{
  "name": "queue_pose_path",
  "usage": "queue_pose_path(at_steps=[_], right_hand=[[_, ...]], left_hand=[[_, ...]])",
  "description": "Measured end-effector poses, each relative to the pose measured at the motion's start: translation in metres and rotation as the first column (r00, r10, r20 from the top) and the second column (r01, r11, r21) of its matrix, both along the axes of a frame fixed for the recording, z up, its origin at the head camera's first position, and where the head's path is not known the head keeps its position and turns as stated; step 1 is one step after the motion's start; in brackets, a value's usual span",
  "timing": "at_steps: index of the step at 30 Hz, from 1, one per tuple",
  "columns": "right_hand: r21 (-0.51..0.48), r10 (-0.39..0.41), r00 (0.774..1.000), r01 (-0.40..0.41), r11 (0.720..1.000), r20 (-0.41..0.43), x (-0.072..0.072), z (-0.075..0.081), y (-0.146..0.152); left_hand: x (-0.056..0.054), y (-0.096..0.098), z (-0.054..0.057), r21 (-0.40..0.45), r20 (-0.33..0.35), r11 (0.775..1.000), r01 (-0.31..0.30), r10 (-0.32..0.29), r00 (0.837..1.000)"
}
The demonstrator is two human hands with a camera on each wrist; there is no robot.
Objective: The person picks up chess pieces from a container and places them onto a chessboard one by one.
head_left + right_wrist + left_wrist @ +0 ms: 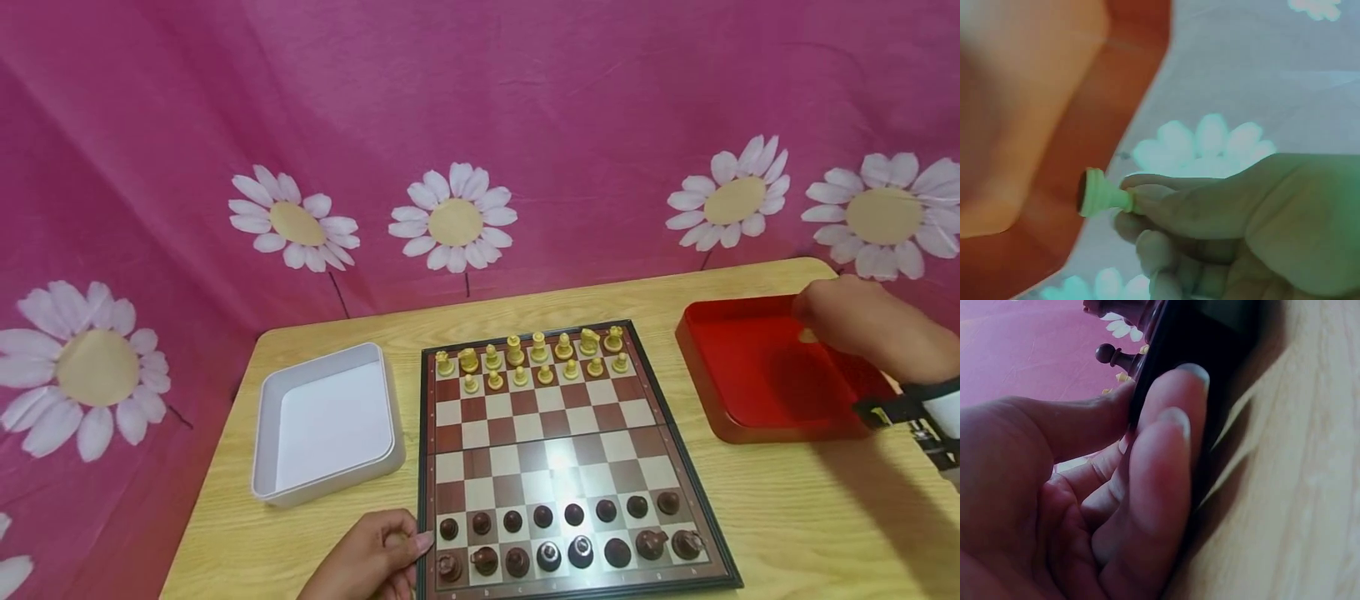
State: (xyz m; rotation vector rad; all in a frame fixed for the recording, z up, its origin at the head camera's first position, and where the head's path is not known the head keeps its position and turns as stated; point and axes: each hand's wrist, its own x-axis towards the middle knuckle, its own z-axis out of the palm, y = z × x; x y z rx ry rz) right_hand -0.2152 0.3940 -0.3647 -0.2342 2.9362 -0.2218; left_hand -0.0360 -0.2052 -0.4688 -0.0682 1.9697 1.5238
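Note:
At the near left corner of the chessboard [551, 417], my left hand [375, 554] grips the edge. Its thumb lies on the top side while the fingers [1160, 469] curl under the dark rim. Over the red tray [738, 429], my right hand [873, 321] pinches a cream chess pawn [1105, 195] by its head between thumb and fingertips. The pawn's wide base points away from the hand. Cream pieces [538, 347] stand in two rows at the far side of the board. Dark brown pieces [580, 550] fill two rows at the near side.
A white tray [393, 417] rests on the wooden table [210, 533] left of the board. Behind the table hangs a pink cloth [570, 150] with large daisies. A dark strap [918, 421] circles the right wrist.

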Motion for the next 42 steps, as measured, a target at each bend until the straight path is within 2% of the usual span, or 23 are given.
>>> queue_pose_path(at_steps=[3,9,14,17,21,24,29,42], right_hand=[[0.047,0.08,0.993,-0.077,0.996,-0.081,-0.002,0.012,-0.015],[0.054,0.139,0.976,-0.132,0.99,-0.169,-0.005,0.03,-0.042],[0.061,0.222,0.942,-0.214,0.975,-0.252,-0.007,0.036,-0.064],[0.058,0.263,0.914,-0.258,0.964,-0.308,-0.008,0.037,-0.08],[0.014,0.277,0.911,-0.287,0.958,-0.305,-0.011,0.042,-0.104],[-0.022,0.283,0.917,-0.301,0.953,-0.282,-0.013,0.048,-0.122],[-0.025,0.32,0.891,-0.345,0.938,-0.321,-0.014,0.058,-0.148],[-0.109,0.363,0.891,-0.404,0.908,-0.273,-0.01,0.069,-0.202]], left_hand=[[0.0,0.001,-0.001,0.007,0.006,1.0,-0.001,0.001,1.0],[-0.001,0.0,-0.002,-0.01,-0.014,1.0,0.009,-0.009,1.0],[-0.003,-0.002,-0.002,-0.006,-0.029,1.0,0.022,-0.022,0.999],[-0.003,-0.002,-0.001,-0.009,-0.029,1.0,0.022,-0.022,0.999],[-0.002,-0.001,0.0,-0.01,-0.025,1.0,0.016,-0.016,1.0],[-0.002,-0.001,0.0,-0.004,-0.019,1.0,0.014,-0.014,1.0],[-0.002,-0.002,-0.001,0.003,-0.039,1.0,0.024,-0.024,0.999],[-0.001,-0.001,0.002,-0.003,-0.011,1.0,0.007,-0.007,1.0]])
